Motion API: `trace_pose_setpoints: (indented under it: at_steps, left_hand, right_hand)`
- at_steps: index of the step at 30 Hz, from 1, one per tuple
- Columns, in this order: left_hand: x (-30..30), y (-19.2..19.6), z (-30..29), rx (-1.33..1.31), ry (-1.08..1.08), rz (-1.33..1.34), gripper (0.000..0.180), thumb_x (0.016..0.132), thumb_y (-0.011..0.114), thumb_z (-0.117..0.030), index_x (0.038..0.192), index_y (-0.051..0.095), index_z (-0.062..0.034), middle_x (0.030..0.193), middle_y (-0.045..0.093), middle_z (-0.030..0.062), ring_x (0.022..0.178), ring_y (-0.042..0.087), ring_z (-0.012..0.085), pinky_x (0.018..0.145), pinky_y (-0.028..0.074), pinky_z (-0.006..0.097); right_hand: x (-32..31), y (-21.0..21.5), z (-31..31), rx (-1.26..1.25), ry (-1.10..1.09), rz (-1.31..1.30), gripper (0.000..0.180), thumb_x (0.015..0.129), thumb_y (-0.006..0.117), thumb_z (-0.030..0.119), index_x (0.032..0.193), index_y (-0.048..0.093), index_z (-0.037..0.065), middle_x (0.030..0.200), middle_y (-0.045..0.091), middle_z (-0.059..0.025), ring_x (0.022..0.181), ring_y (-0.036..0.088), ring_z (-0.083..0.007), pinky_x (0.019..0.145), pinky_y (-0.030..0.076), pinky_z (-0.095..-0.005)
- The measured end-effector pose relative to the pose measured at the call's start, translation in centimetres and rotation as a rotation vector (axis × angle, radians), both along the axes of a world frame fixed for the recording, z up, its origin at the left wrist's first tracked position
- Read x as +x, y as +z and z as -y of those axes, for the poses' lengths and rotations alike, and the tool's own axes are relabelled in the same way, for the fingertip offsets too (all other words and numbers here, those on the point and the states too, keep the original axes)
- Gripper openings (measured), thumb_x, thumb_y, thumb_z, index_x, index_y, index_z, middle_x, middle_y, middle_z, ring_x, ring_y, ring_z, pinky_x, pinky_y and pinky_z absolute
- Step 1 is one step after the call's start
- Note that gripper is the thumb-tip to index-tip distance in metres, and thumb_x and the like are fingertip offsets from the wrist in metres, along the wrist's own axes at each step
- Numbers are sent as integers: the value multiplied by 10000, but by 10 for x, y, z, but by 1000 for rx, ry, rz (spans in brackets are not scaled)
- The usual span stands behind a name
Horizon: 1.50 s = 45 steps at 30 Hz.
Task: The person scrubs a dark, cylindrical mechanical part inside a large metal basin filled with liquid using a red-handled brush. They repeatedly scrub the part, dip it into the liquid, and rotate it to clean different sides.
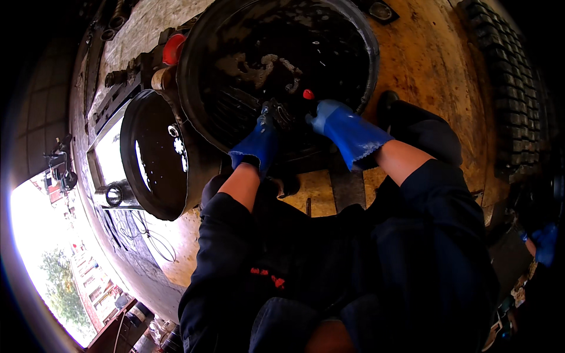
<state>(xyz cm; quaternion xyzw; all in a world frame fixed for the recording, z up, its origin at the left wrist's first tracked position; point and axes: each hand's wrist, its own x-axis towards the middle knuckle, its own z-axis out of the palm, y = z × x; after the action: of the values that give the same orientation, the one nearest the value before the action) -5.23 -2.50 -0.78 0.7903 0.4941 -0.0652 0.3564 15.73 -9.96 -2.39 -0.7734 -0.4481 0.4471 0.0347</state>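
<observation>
In the upper middle of the frame stands a large round black basin [194, 53] holding dark oily liquid with pale lumps of dirt on its surface. Both hands of the person wear blue rubber gloves and reach into it from the lower side. The left hand [259, 141] is closed around a small dark metal part [276, 112], which sits just above the liquid near the front wall of the basin. The right hand [338, 123] touches the same part from the right side with its fingers bent; whether these fingers really clamp it or only steady it cannot be told, because the view there is dark. A small red cap [308, 93] shows just beside the right fingertips.

The metal part looks stiff and rather heavy for its size, and it is surely wet with oil, so it probably slips easily; it seems safest to hold it around its body with the whole palm and not with the fingertips only.

To the left of the basin, a smaller black round bucket [132, 176] holds dark shiny liquid which reflects light. Behind it, in the upper left, a red plastic piece [172, 49] lies among metal fittings. The floor [435, 65] is yellowish and stained. At the right edge lies a black ribbed tyre [512, 88], and lower at the right edge another person's blue gloved hand [546, 242] appears.
</observation>
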Motion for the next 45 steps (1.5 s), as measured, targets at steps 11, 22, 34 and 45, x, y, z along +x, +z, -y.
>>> trace_pose_setpoints:
  at_steps: [11,22,34,45]
  left_hand:
    - [46,106,26,-144,21,-100,538,1058,259,-339,1539,290,-100,1557,394,149,1436,363,330,1192,274,391]
    - [39,34,6,-313,78,175,542,1084,297,-397,1439,458,-20,1516,456,146,1420,392,310,1166,284,361]
    - [22,1,-17,411,-201,200,355,945,433,25,1279,554,39,1066,658,277,1008,642,397,810,527,424]
    - [-4,-4,-33,411,-192,308,440,947,425,69,1383,477,58,1055,647,278,958,654,386,780,534,399]
  right_hand:
    - [1,-5,-54,57,-768,-538,386,881,687,393,1033,727,40,877,726,-91,784,678,-204,749,537,-342]
    - [6,6,-6,-20,-35,18,472,916,590,491,1061,728,63,990,732,-151,934,700,-290,879,542,-398]
    - [24,34,-22,269,-397,-206,413,891,644,456,1044,718,79,923,727,-111,865,690,-237,827,527,-360]
    - [40,25,-40,404,-570,-452,419,900,599,466,979,728,75,836,717,-108,818,686,-227,781,524,-375]
